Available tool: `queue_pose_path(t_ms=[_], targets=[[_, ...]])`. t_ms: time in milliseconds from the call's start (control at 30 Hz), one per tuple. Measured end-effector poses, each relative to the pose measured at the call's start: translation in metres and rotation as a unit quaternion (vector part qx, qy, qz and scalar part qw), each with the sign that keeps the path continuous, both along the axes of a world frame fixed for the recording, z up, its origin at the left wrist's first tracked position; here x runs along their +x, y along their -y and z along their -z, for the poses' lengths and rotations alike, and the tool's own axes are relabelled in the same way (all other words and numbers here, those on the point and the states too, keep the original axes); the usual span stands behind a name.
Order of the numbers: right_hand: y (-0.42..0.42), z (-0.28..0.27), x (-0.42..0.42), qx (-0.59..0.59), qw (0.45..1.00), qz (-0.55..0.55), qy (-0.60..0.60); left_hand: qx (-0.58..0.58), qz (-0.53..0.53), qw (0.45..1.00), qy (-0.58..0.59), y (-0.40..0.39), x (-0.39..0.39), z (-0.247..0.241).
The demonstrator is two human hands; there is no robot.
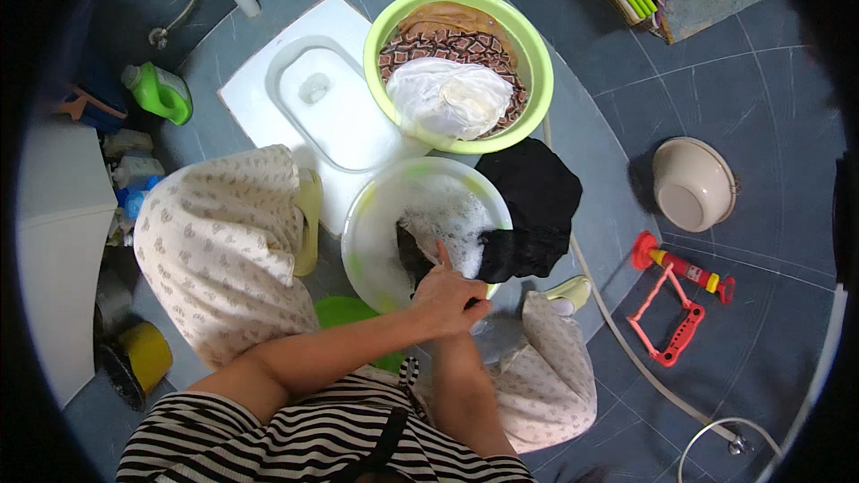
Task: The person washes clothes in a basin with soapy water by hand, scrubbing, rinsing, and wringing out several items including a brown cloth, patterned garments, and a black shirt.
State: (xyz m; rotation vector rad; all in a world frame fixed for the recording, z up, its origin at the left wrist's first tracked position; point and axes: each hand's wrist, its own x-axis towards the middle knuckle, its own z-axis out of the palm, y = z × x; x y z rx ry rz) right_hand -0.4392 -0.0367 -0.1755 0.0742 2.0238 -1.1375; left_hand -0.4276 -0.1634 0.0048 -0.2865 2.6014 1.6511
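Observation:
A pale basin (366,215) with soapy water and foam stands before me, dark cloth (413,255) partly under the suds. Over its near rim, my left hand (446,298) reaches in with one finger extended towards the foam and cloth; its other fingers are partly hidden. Crossing beneath it, my right hand (458,341) shows only near the wrist, so its grasp is hidden. A large black garment (533,201) hangs over the basin's right rim and spreads on the floor. Behind, a green-rimmed tub (547,74) holds a patterned brown cloth (436,47) and a wet white cloth (449,94).
A squat toilet (342,107) lies behind left. At left are a green jug (161,90), bottles and a yellow container (145,355). On the right are a beige bowl (691,184), a red plunger (684,268), a pink frame (681,335) and a hose (621,335).

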Motion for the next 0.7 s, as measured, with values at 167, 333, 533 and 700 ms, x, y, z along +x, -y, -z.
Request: queue_pose_path(t_ms=[167, 333, 533, 700], targets=[[0.036, 0.048, 0.010, 0.217, 0.947, -0.184, -0.148, -0.007, 0.006, 0.983, 0.184, 0.030, -0.002, 0.029], [0.033, 0.058, -0.020, 0.343, 0.834, -0.390, -0.188, 0.007, -0.071, 0.977, 0.203, 0.033, 0.006, 0.060], [0.010, 0.099, -0.031, 0.022, 0.999, -0.049, 0.005, 0.084, -0.109, 0.971, 0.194, 0.022, 0.004, 0.066], [0.029, 0.079, -0.025, 0.095, 0.991, -0.080, 0.054, 0.160, -0.118, 0.963, 0.181, 0.015, 0.006, 0.091]])
